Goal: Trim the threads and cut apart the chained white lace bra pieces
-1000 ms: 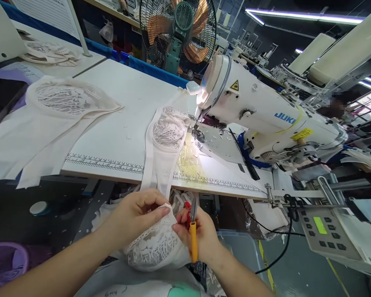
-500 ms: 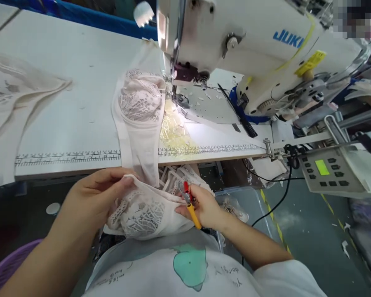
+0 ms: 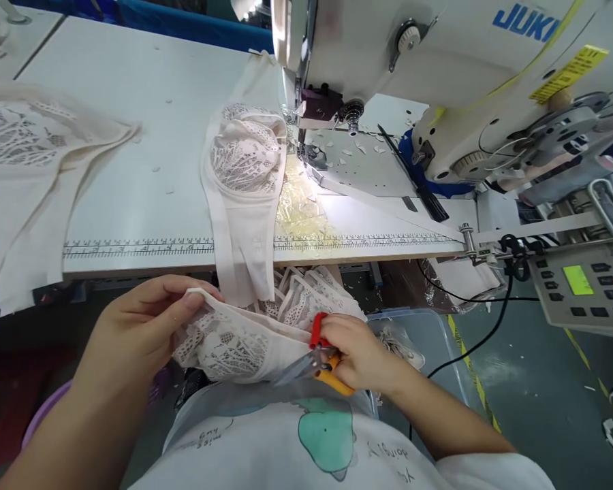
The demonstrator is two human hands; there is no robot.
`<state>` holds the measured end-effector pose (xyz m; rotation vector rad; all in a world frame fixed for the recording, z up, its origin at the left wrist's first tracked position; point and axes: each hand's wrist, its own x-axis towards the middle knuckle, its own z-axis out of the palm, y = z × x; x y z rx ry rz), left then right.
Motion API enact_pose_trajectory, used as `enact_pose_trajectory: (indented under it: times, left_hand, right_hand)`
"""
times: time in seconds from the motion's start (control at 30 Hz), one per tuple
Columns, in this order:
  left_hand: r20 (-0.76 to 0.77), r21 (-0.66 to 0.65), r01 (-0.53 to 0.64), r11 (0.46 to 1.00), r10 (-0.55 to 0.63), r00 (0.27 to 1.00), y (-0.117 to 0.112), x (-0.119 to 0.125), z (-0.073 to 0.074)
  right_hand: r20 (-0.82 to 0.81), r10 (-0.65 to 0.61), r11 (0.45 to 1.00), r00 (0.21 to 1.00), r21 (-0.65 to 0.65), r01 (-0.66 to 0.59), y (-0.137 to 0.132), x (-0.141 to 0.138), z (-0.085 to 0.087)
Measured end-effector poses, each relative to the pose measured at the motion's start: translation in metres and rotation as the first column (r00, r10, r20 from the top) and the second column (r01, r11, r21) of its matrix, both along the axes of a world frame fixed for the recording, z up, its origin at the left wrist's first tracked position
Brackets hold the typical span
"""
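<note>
Over my lap, my left hand [image 3: 168,316] pinches the top edge of a cream lace bra [image 3: 235,350] near its left end. My right hand [image 3: 360,354] holds scissors [image 3: 306,362] with one red and one orange handle. Their blades point left across the front of the bra's right side; whether they touch it I cannot tell. Another lace bra [image 3: 245,156] lies by the needle of the sewing machine [image 3: 337,61], its lower band hanging over the table edge behind the held one. More lace pieces [image 3: 317,296] lie below that edge.
A third bra [image 3: 25,143] drapes over the table's left side. Black tweezers [image 3: 413,177] rest by the machine bed among fabric scraps. A control panel [image 3: 587,282] juts out at right, above a cable. A clear plastic bin [image 3: 439,333] stands below.
The scissors have swung round in my right hand, so their blades now point left and down and the handles are spread. My left hand keeps its pinch on the bra. The camera view has shifted.
</note>
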<state>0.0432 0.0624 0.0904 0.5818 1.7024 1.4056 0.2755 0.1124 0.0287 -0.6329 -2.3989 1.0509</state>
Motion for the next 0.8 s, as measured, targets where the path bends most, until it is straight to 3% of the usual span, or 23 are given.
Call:
enact_pose_trajectory:
  times: [0.2,0.33,0.6,0.8]
  left_hand:
    - [-0.174,0.113,0.029,0.993,-0.009,0.985,-0.025,-0.012,0.004]
    - [-0.347,0.167,0.098,0.981,-0.034,0.937,-0.040,-0.020,0.005]
    - [-0.494,0.193,0.216,0.957,-0.095,0.864,-0.053,-0.027,0.012]
    - [-0.356,0.077,0.078,0.994,-0.046,0.933,-0.064,-0.023,0.019]
  right_hand:
    - [-0.111,-0.126,0.988,0.986,-0.100,0.115,-0.006,0.008,0.016]
    - [-0.094,-0.129,0.988,0.987,-0.092,0.121,-0.011,0.010,0.025]
    - [-0.033,-0.095,0.994,0.995,-0.049,0.094,-0.017,0.014,0.035]
    - [0.103,-0.082,0.996,0.991,0.050,0.077,-0.016,0.019,0.041]
